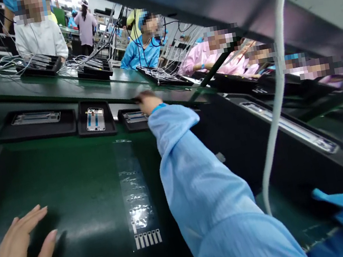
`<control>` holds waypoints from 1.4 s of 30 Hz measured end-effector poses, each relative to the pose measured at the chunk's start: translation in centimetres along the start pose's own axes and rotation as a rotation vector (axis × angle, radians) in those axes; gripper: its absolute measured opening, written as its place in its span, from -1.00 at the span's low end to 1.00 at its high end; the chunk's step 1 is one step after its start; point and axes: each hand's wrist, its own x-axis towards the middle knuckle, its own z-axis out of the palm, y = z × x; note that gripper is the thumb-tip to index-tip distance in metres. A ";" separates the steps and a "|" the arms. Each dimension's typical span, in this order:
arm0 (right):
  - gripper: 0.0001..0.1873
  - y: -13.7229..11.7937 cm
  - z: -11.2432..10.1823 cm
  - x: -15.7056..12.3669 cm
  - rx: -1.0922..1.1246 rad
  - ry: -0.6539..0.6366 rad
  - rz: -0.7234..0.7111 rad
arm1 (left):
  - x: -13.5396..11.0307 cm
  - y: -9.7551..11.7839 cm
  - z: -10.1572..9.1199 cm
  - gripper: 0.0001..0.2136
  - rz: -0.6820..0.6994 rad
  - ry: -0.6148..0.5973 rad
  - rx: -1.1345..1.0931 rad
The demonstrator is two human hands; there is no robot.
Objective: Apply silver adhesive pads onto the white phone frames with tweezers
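**Right hand [149,103] out at the trays [68,119], left hand [24,254] spread**

Right arm at long stretch, blue sleeve [193,164] crossing the green surface [74,175]; hand blurred, by the rightmost black tray. Pinching something? Cannot tell. Left hand over the near left, fingers apart, thumb out, nothing seen in its grip; set aside, I'd guess, so as not to cover the film.

Counted: three trays in the back row, one pale metal frame [95,119] lying in each, likely walled in against knocks. One clear film strip [134,183], flat between left hand and sleeve, probably for easy reach. On it, seven white tabs [146,240]: six in a row, one above.
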 end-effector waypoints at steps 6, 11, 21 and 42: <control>-0.66 -9.1 5.4 -1.8 0.045 -0.153 -0.480 | 0.0 -0.2 -0.3 -0.55 -0.025 -0.059 0.048; -0.70 -10.0 4.1 -3.5 0.008 -0.109 -0.518 | 0.7 0.8 -1.1 -0.53 -0.004 0.011 0.072; -0.78 -10.2 -1.3 -22.8 0.108 -0.128 -0.873 | 1.4 0.4 -2.1 -0.49 0.111 0.172 0.043; -0.59 -8.1 4.6 -32.5 1.653 -0.136 0.533 | 1.8 8.2 1.0 -0.54 0.957 -0.356 0.085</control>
